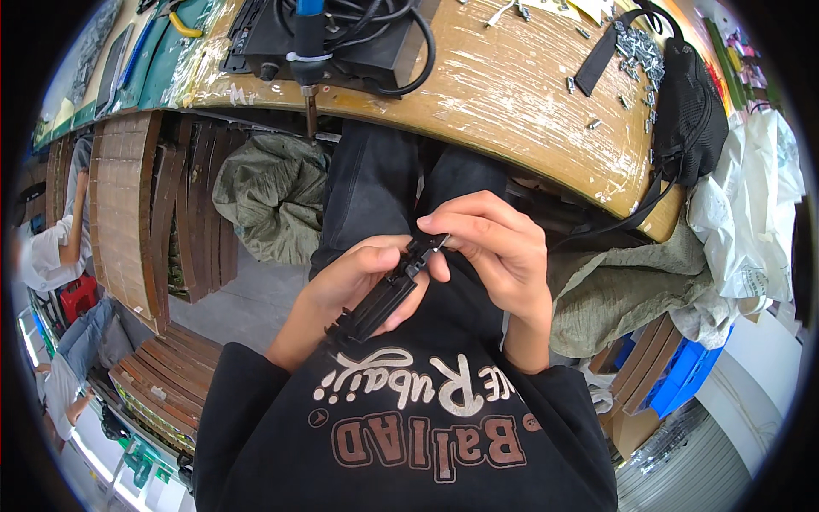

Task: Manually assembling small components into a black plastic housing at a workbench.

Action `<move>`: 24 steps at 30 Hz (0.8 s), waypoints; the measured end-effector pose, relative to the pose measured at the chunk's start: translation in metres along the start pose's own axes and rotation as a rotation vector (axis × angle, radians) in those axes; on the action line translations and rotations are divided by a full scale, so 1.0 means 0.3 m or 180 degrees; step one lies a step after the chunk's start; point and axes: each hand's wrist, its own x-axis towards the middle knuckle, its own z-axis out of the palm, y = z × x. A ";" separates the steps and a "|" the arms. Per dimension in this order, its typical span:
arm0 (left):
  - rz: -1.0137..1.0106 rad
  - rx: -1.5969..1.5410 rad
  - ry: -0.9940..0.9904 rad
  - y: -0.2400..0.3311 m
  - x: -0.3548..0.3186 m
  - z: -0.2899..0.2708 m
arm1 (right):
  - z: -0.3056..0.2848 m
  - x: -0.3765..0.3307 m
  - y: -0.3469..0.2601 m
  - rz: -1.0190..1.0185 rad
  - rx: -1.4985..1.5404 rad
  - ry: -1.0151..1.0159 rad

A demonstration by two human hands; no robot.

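the left hand point(354, 269) is curled partway round a long, slotted black part point(380, 303), thumb along one side and fingers underneath, gripping it firmly. the right hand point(508, 247) comes in from two o'clock with its fingers bent, its tips pinched close on the part's upper end; whether they also hold a smaller piece is too small to tell. the part lies tilted above the person's lap, its upper end toward one o'clock, with the black shirt point(384, 461) at six. outward from there, a crumpled green sack point(269, 200) sits at ten, stacked brown boards point(124, 213) beyond it toward nine, and a grey-green cloth point(631, 294) at three. the wooden table point(503, 94) spans twelve to two, bearing a black box point(384, 60) with cables at twelve, a heap of small metal pieces point(636, 55) past one, and a black bag point(691, 111) at two. between eleven and twelve a blue-and-black tool point(309, 51) points its metal tip downward. a white plastic bag point(755, 205) hangs between two and three.
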 end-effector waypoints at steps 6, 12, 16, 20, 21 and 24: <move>0.0468 0.0956 0.1102 0.029 -0.038 -0.030 | 0.076 0.038 0.028 0.0304 -0.0059 0.0085; 0.1910 0.2164 0.2398 0.046 -0.058 -0.084 | 0.163 0.033 0.046 0.2397 0.1329 -0.0450; 0.2254 0.2486 0.2768 0.075 -0.074 -0.082 | 0.210 0.036 0.017 0.2839 0.2268 -0.1254; 0.2388 0.2522 0.2672 0.103 -0.070 -0.071 | 0.250 0.061 -0.019 0.3124 0.2335 -0.1063; 0.2414 0.2494 0.2694 0.104 -0.072 -0.075 | 0.252 0.064 -0.020 0.3099 0.2369 -0.0998; 0.2418 0.2359 0.2577 0.105 -0.072 -0.082 | 0.261 0.061 -0.020 0.3020 0.2307 -0.0930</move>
